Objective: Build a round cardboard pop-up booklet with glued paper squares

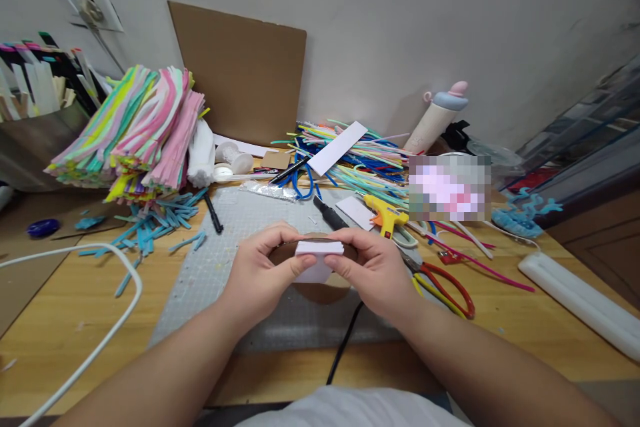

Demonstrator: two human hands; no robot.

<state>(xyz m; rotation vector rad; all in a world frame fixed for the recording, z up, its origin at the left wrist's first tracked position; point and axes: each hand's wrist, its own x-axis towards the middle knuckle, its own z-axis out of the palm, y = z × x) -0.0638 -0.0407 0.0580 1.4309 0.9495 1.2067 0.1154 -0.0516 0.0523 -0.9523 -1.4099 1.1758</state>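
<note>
My left hand (pixel 263 273) and my right hand (pixel 380 273) are closed on the two sides of a brown cardboard piece (pixel 323 294) with rounded edges. Both thumbs press a folded white strip (pixel 316 274) against its near face; whether it is paper or foam I cannot tell. The fingers behind the cardboard are mostly hidden. Under the hands lies a grey cutting mat (pixel 200 293). Just beyond my right hand are a yellow glue gun (pixel 385 213), a black-handled tool (pixel 329 215) and pliers (pixel 445 290) with red and yellow handles.
Bundled pipe cleaners (pixel 145 127) stand at the left, above blue scraps (pixel 160 223). Loose pipe cleaners (pixel 365 167) lie at the back near a leaning cardboard sheet (pixel 240 73) and a bottle (pixel 435 120). A white cable (pixel 125 307) loops at left; a power strip (pixel 580 300) lies right.
</note>
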